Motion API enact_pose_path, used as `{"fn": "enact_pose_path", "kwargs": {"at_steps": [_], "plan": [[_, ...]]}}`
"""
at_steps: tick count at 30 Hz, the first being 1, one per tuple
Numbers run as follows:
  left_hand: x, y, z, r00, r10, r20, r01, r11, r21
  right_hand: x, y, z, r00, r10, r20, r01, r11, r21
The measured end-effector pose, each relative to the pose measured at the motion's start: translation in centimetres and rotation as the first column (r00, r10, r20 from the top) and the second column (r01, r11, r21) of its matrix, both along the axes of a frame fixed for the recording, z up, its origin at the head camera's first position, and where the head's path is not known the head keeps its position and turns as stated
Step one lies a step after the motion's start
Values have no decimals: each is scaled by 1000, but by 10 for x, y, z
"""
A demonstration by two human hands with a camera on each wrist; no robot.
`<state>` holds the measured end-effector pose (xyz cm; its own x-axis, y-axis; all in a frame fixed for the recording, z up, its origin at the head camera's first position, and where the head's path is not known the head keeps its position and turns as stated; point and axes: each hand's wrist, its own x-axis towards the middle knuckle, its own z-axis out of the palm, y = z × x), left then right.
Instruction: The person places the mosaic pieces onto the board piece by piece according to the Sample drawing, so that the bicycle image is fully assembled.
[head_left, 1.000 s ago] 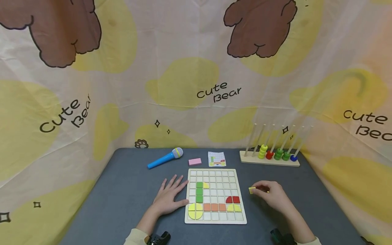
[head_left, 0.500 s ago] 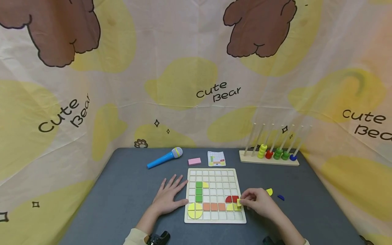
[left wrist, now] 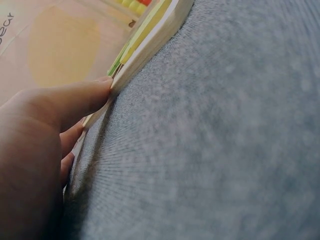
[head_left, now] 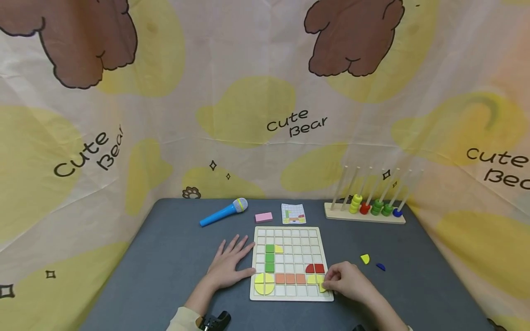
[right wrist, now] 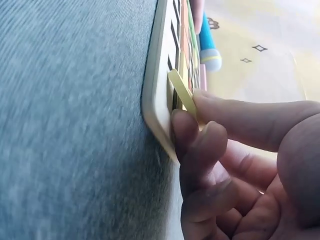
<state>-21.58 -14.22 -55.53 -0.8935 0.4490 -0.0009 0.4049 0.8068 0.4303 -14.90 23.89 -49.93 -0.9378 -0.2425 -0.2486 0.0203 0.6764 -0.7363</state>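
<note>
A white gridded board [head_left: 293, 242] lies on the table, set with green, yellow, orange and red tiles. My right hand [head_left: 347, 281] is at its lower right corner. Between thumb and fingers it pinches a small yellow tile [right wrist: 182, 92], which looks tilted over the board in the right wrist view; whether it touches the grid I cannot tell. My left hand [head_left: 225, 270] lies with fingers spread at the board's left side. In the left wrist view the thumb [left wrist: 95, 95] touches the board's edge.
Right of the board lie a loose yellow piece [head_left: 365, 259] and a blue piece [head_left: 381, 266]. Behind it are a pink block [head_left: 263, 217], a pattern card [head_left: 293, 214] and a toy microphone [head_left: 223, 213]. A pegged bead rack [head_left: 364, 215] stands at the back right.
My right hand has moved left and toward me with the yellow tile, from beside the board to its lower right corner. The loose yellow and blue pieces have come into sight. My left hand stays put.
</note>
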Motion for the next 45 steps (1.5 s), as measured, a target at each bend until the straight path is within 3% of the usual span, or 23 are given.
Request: {"fn": "enact_pose_path", "kwargs": {"at_steps": [8,28,35,41,45], "plan": [[-1,1,0,1000,1,3,-1,1000,7,0,-6,4,1000,21,7,-21,999,32],[-1,1,1,1000,1,4,-2,1000,8,2,-14,6,996,-93,-8,94,986,139],[-1,1,1,1000,-4,0,4,1000,11,0,-9,9,992,-125,4,124,986,113],[-1,0,0,1000,1,7,-1,1000,8,-9,6,19,974,-222,-45,226,968,107],[-1,0,-1,1000,6,10,-7,1000,11,-17,20,20,967,-229,-110,241,964,114]]}}
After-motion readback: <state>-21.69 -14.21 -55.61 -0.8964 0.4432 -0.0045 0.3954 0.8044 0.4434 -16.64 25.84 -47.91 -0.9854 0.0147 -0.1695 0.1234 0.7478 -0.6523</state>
